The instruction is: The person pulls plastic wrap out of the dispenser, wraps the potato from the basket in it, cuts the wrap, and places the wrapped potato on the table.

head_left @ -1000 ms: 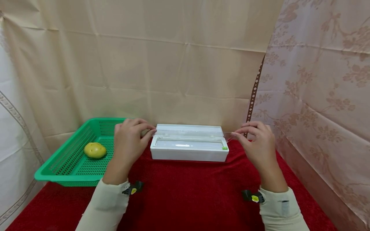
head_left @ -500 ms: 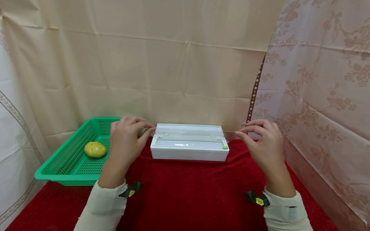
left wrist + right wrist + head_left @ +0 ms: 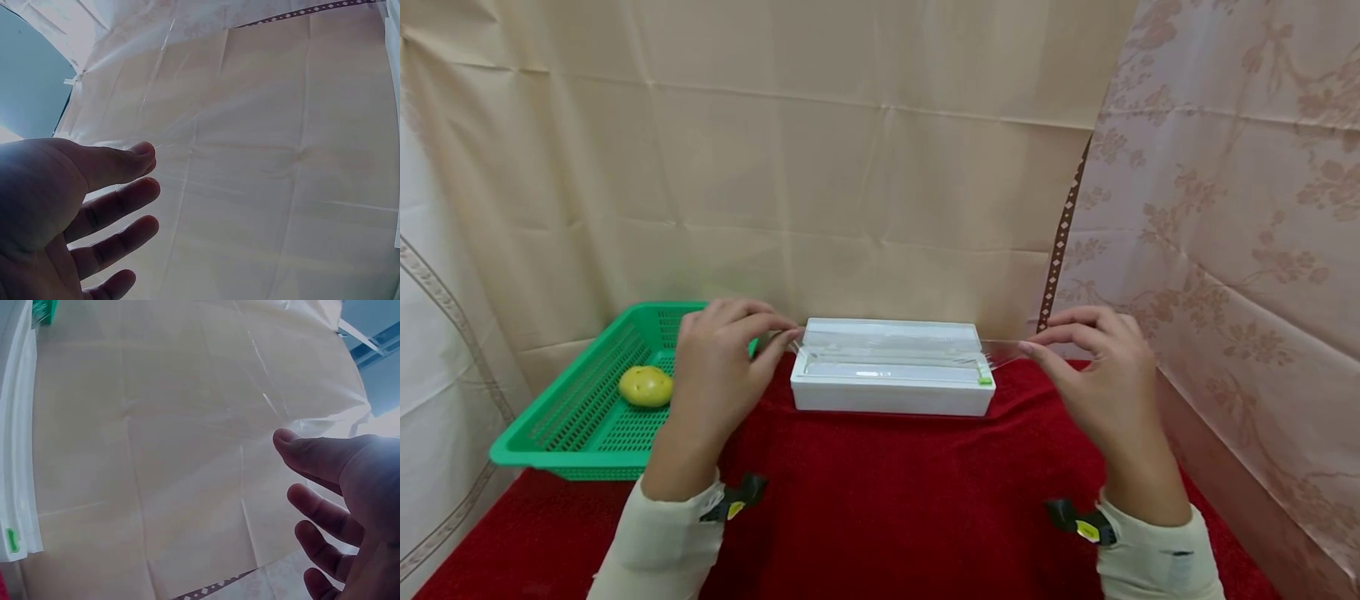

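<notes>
To the left of the long white plastic box (image 3: 891, 398) sits a green plastic basket (image 3: 572, 461) with many little holes. A smooth yellow oval potato (image 3: 646, 386) lies inside it, maybe so it can't roll off the red fuzzy cloth (image 3: 887, 500) below.

Next comes the left hand (image 3: 715, 367), near the box's left end. Its thumb and pointing finger pinch one corner of a thin clear plastic film (image 3: 891, 348). The film stretches across over the box. A small bright green plastic piece (image 3: 984, 381) sits near the right end of the box. Past that end, the right hand (image 3: 1112, 383) pinches the other side of the film. The hands are likely held wide apart so the film stays flat and doesn't stick to itself.

The head view shows the basket, box and both hands together, but the film is hard to see there. The left wrist view shows the other three fingers spread away from the film, and shiny lines running from the pinch. The right wrist view shows shiny lines too, and three loose fingers, but the thumb hides the right pointing finger's tip. Only the head view shows the potato.
</notes>
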The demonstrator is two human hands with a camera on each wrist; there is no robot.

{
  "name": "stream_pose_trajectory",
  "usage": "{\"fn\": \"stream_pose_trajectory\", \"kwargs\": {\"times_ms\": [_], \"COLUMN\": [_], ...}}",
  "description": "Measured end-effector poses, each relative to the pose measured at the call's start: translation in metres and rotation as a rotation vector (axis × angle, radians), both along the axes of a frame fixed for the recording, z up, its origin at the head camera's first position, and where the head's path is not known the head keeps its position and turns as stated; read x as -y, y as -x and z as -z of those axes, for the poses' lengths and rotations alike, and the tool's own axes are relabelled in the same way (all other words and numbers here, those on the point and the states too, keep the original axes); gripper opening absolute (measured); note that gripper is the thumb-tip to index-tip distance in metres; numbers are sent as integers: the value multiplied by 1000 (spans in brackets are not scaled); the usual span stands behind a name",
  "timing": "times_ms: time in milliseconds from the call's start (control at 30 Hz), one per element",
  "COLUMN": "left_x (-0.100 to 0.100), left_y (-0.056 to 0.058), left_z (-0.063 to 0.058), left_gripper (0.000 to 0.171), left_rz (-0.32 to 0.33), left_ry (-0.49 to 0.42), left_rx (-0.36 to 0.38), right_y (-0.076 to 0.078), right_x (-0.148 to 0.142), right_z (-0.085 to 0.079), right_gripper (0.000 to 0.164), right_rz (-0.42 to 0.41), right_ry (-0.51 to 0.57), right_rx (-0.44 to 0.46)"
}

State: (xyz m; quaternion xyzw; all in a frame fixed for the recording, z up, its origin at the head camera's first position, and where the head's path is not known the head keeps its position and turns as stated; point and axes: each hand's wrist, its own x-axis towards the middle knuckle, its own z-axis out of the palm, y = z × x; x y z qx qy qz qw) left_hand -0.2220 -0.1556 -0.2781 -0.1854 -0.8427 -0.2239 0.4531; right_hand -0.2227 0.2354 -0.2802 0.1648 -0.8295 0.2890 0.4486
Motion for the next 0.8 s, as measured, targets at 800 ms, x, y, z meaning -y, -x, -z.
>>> {"fn": "stream_pose_trajectory", "kwargs": {"times_ms": [800], "left_x": [4], "left_y": [-26], "left_z": [-14], "left_gripper": [10], "left_rz": [61], "left_ry": [5], "left_rx": [-44], "right_y": [-26], "right_x": [-2], "right_z": [-15], "right_gripper": [20], "right_rz": [-44], "right_ry": [-34], "right_rx": [-77]}}
